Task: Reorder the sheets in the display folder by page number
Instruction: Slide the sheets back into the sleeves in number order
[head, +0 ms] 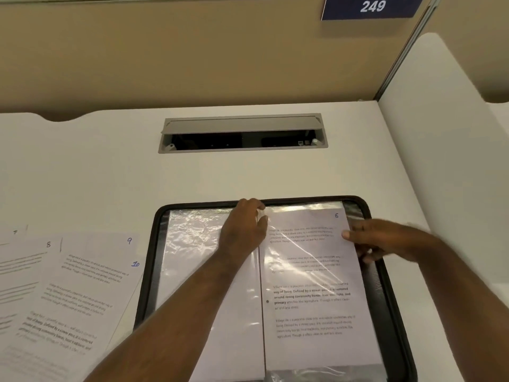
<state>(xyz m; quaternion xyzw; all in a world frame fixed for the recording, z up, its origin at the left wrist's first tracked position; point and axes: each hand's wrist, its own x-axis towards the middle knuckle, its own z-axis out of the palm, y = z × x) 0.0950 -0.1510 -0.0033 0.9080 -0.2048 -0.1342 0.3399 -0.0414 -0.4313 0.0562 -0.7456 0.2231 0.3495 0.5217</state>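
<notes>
Loose sheets (71, 285) numbered 8, 9 and 10 lay fanned at eight o'clock, thin and limp, likely to slide over each other. The open folder (154, 271) lay at six o'clock on the desk (110, 175), its sleeves glossy, crinkled and probably slippery. The left hand (243, 224) pinched the sleeve mouth at the spine. The right hand (377, 239) gripped sheet 6 (316, 271) by its right edge, partly sleeved. Open room lay at twelve o'clock, short of the cable hatch (242, 133).
</notes>
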